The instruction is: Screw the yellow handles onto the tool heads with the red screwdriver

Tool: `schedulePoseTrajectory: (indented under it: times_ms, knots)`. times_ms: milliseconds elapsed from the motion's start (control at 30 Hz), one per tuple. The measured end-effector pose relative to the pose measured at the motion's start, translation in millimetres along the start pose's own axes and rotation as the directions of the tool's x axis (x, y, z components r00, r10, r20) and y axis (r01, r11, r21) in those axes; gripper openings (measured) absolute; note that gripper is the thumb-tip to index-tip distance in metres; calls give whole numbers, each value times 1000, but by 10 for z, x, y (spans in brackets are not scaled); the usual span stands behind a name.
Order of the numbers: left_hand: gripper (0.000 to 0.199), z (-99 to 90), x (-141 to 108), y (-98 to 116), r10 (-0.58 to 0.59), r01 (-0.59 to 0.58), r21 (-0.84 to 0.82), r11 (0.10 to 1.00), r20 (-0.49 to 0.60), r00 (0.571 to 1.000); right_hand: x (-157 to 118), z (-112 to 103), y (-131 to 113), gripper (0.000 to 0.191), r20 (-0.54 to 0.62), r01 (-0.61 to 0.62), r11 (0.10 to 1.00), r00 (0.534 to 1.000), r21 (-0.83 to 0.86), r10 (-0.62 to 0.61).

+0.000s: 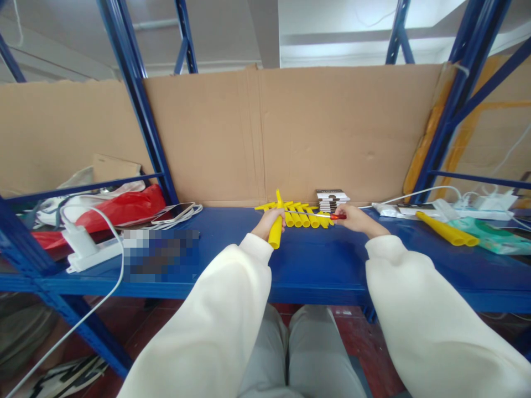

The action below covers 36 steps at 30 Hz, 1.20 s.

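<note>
My left hand [267, 223] is closed around a yellow tapered tube [275, 234], its wide open end facing me and a narrow tip rising past the fingers. In my right hand [354, 218] is a screwdriver [338, 217] with a red and black handle. Its thin metal shaft points left and reaches the yellow piece at my left hand; the exact contact is too small to tell. Behind and between the hands, several similar yellow tubes [305, 220] lie in a row on the blue shelf [319, 260].
Small black-and-white boxes [332, 198] are stacked by the cardboard wall [332, 127]. Two yellow tubes [452, 232] and a green plastic packet [493, 235] lie at right. A power strip [95, 254], red bag [124, 210] and white cable [112, 287] are at left.
</note>
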<state>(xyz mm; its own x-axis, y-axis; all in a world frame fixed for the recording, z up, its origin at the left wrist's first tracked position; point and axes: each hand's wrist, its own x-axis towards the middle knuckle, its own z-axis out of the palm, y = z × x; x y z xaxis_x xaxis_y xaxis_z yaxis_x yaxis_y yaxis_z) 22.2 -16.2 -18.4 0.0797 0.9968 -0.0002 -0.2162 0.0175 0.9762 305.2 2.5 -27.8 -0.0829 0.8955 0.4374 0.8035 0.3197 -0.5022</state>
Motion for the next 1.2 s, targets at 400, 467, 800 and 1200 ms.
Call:
schedulePoseTrajectory:
  times_ms: [400, 467, 800, 1200]
  knots:
    - [11, 2, -30, 39, -39, 38, 77, 996, 19, 999, -23, -16, -17, 25, -21, -8, 998, 1000, -70, 7]
    - [12, 0, -30, 42, -43, 41, 81, 996, 27, 999, -28, -18, -21, 26, -23, -9, 997, 1000, -80, 8]
    - [14, 5, -52, 94, -122, 109, 132, 985, 91, 988, -5, -7, 193, 21, -9, 85, 993, 996, -78, -86]
    - [12, 13, -115, 95, -98, 63, 261, 963, 123, 988, -36, -46, 102, 15, -43, 30, 949, 998, -313, -46]
